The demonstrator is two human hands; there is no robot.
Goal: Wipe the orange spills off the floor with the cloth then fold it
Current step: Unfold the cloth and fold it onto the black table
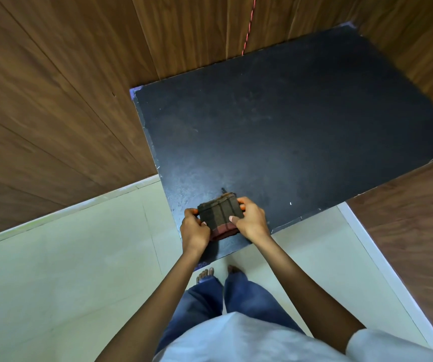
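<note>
Left hand [194, 227] and right hand [250, 219] partly cover folded cloth [220, 214].

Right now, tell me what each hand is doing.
Left hand: closed on the left edge of the folded cloth.
Right hand: closed on the cloth's right edge.

Home interior, wood-panelled walls [53, 100], pale floor tiles [66, 257]
</note>
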